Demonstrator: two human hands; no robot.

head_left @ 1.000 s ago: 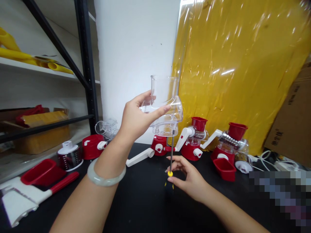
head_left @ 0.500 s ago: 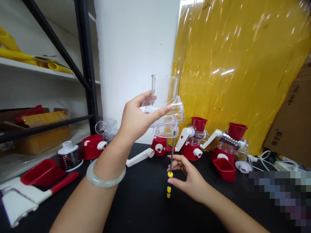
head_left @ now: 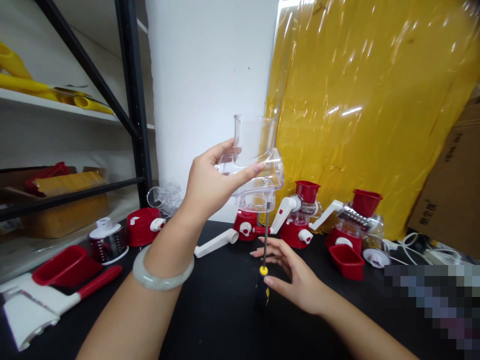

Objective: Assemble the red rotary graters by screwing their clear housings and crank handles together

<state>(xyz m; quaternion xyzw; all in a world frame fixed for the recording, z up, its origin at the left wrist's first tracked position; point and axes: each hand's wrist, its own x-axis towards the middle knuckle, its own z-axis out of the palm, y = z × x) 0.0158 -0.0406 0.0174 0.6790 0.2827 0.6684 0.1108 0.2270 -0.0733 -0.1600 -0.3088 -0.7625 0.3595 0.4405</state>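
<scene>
Left hand: fingers around clear housing; right hand: thumb at screwdriver, grip I cannot tell; I'd turn it slowly, upright

Left hand is gripping clear plastic housing above black surface. Screwdriver is standing nearly upright below, upper end showing through housing's base. Right hand is touching its handle with thumb, fingers spreading loosely behind shaft. At right, 2 crank machines are standing before yellow sheeting. At left, slotted drum is standing near red base.
</scene>
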